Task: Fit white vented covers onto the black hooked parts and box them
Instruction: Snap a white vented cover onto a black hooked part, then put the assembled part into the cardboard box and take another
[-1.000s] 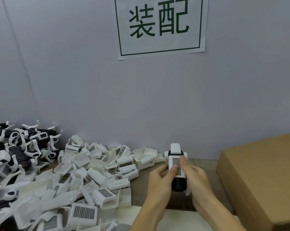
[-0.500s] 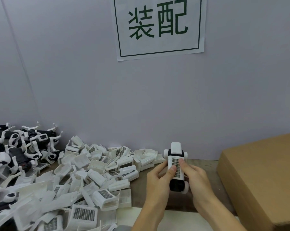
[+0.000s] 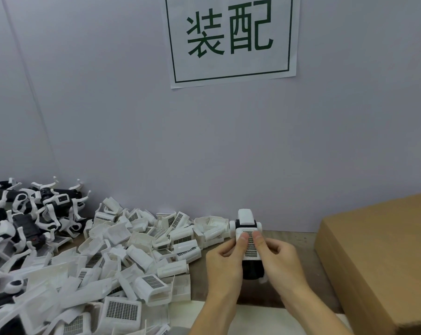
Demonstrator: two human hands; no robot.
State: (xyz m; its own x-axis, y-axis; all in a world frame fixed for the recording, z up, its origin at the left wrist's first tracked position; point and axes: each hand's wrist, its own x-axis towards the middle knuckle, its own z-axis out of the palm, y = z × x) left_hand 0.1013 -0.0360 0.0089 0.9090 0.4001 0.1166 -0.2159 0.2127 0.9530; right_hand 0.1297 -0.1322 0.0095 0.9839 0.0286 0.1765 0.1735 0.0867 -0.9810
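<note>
Both hands hold one black hooked part (image 3: 251,269) upright above the table, with a white vented cover (image 3: 250,245) lying on its front face. My left hand (image 3: 225,264) grips the part's left side, its thumb on the cover's grille. My right hand (image 3: 281,264) grips the right side, thumb pressed beside the other thumb. The part's white top end (image 3: 244,216) sticks up above the thumbs. The back of the part is hidden by my fingers.
A heap of loose white vented covers (image 3: 122,259) fills the table's left half. Black hooked parts (image 3: 23,218) are piled at the far left. A closed brown cardboard box (image 3: 379,257) stands at the right. A white sheet (image 3: 253,317) lies at the table's near edge.
Both thumbs have slid up the cover's grille toward its top edge. The part has stayed in the same place between my hands.
</note>
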